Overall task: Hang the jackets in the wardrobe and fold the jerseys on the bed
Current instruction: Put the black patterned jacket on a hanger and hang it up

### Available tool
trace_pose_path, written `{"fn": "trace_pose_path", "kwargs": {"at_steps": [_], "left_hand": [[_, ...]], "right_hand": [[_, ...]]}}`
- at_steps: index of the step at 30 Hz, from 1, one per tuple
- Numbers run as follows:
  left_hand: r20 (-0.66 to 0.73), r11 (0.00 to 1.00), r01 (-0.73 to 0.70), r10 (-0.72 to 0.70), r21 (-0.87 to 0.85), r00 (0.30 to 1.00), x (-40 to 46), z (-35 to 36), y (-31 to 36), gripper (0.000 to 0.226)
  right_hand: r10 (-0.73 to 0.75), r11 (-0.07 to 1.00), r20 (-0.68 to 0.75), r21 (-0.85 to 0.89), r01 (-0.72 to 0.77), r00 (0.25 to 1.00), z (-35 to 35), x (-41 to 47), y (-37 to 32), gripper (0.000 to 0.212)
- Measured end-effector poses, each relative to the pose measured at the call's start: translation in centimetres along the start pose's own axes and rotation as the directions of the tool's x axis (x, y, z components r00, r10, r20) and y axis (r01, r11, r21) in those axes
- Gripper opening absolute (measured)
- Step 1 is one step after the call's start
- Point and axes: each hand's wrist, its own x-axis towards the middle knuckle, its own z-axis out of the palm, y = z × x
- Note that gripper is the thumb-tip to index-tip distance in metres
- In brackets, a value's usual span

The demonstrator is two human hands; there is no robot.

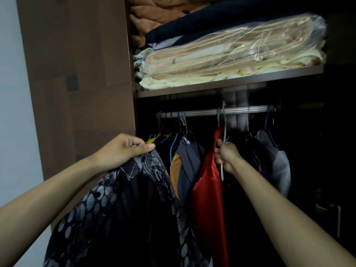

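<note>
Right hand (226,156) grips white hanger (223,132) inside wardrobe (81,93).

the left hand (123,149) pinches the collar of a black-and-grey patterned jacket (123,209), which drapes down below its fingers. the right hand (226,156) grips a white hanger (223,132) whose hook rises above the fingers to the metal rail (215,111). a red garment (210,185) hangs just left of those fingers, a grey-and-orange one (185,164) between the hands. above the rail, a shelf (231,84) bears bagged cream bedding (231,53).
</note>
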Motion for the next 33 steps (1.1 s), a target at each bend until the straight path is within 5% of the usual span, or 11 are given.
{"fn": "trace_pose_path", "kwargs": {"at_steps": [4, 7, 10, 13, 18, 22, 26, 29, 33], "left_hand": [[-0.001, 1.0, -0.011, 0.011, -0.016, 1.0, 0.0, 0.2, -0.8, 0.044], [0.017, 1.0, -0.016, 0.017, -0.017, 1.0, 0.3, 0.3, -1.5, 0.049], [0.016, 1.0, -0.014, 0.014, -0.009, 1.0, 0.8, 0.4, -2.3, 0.056], [0.003, 0.999, -0.028, 0.028, 0.016, 1.0, 1.0, 0.4, -2.6, 0.053], [0.003, 0.999, -0.034, 0.034, 0.041, 0.999, 1.6, 0.0, -3.1, 0.05], [0.008, 0.998, -0.054, 0.053, 0.04, 0.999, 1.6, 0.2, -2.3, 0.05], [0.023, 0.997, -0.063, 0.063, 0.039, 0.998, 0.9, -0.2, -1.9, 0.043], [0.039, 1.0, -0.031, 0.031, -0.001, 0.999, -0.1, -1.2, -2.2, 0.043], [-0.038, 0.999, 0.022, -0.023, -0.045, 0.999, -0.7, -1.9, -1.6, 0.047]], "right_hand": [[-0.061, 0.998, 0.09, 0.022, 0.059, 0.994, -1.4, -5.1, 3.7, 0.027], [0.081, 0.994, 0.167, -0.087, -0.067, 0.983, -2.4, -8.1, 5.9, 0.014], [0.206, 0.958, 0.027, -0.207, -0.196, 0.978, -2.5, -9.3, 6.8, 0.019], [0.109, 0.973, -0.078, -0.196, -0.122, 0.991, -2.5, -10.9, 7.4, 0.031], [-0.066, 0.979, 0.202, -0.177, 0.103, 0.977, -2.1, -16.8, 8.4, 0.037], [0.043, 0.989, 0.483, -0.148, 0.033, 0.875, -1.0, -20.5, 7.2, 0.028], [0.167, 0.972, 0.572, -0.231, -0.037, 0.803, -2.6, -23.2, 3.9, 0.023], [0.329, 0.849, 0.565, -0.528, 0.025, 0.757, -4.2, -25.3, 0.9, 0.021], [0.469, 0.525, 0.405, -0.842, 0.121, 0.785, -4.9, -27.2, -0.3, 0.015]]}}
